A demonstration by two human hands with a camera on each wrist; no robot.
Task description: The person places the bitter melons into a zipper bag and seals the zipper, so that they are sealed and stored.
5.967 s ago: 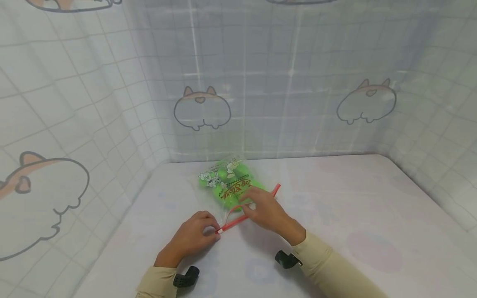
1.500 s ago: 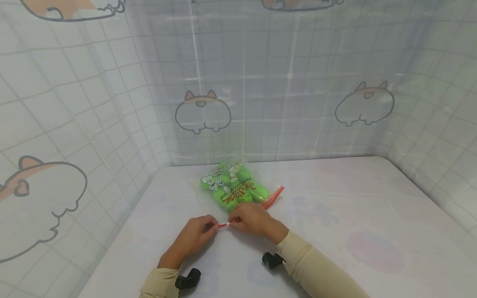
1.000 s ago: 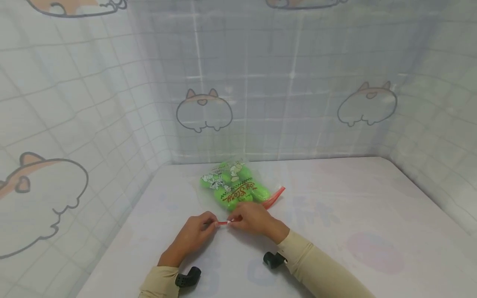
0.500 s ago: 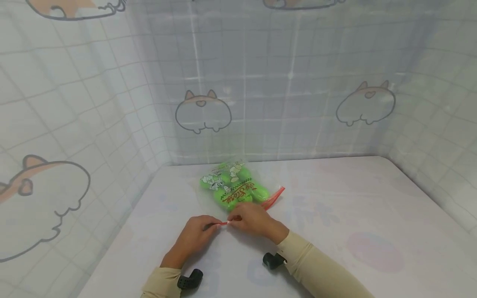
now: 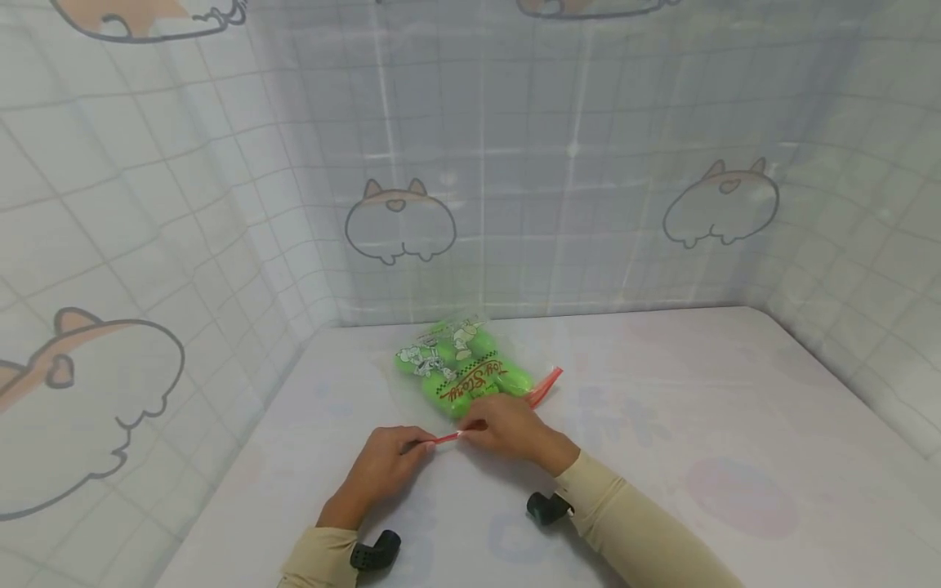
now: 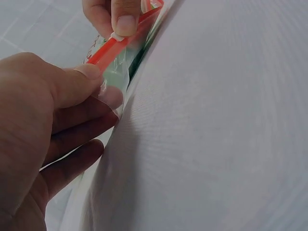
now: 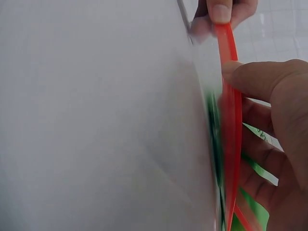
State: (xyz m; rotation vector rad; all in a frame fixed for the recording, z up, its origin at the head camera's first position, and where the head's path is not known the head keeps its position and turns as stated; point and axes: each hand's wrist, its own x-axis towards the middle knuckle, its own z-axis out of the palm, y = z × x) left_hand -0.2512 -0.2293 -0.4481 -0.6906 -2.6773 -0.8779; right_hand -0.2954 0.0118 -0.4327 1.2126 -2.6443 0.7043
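A clear zip bag (image 5: 470, 371) printed "Toy Story", filled with several round green things, lies on the table in the head view. Along its near edge runs a red zip strip (image 5: 446, 438). My left hand (image 5: 382, 465) pinches the strip's left end between thumb and forefinger; its other fingers are bent loosely behind the bag's edge in the left wrist view. A short way along, my right hand (image 5: 507, 426) pinches the strip at a small white slider (image 6: 117, 36). In the right wrist view the red strip (image 7: 233, 130) runs on past my right thumb, with bent fingers behind it.
The pale table (image 5: 662, 392) has faint coloured prints. Behind it and at both sides hang grid-patterned curtains (image 5: 551, 204) with cartoon dog drawings. A black wrist camera (image 5: 376, 551) sits at the left cuff, another wrist camera (image 5: 549, 508) at the right.
Over six seconds my right hand came from mid-strip to the slider near the left end. In the last half second it has shifted slightly right, widening the red stretch between my hands.
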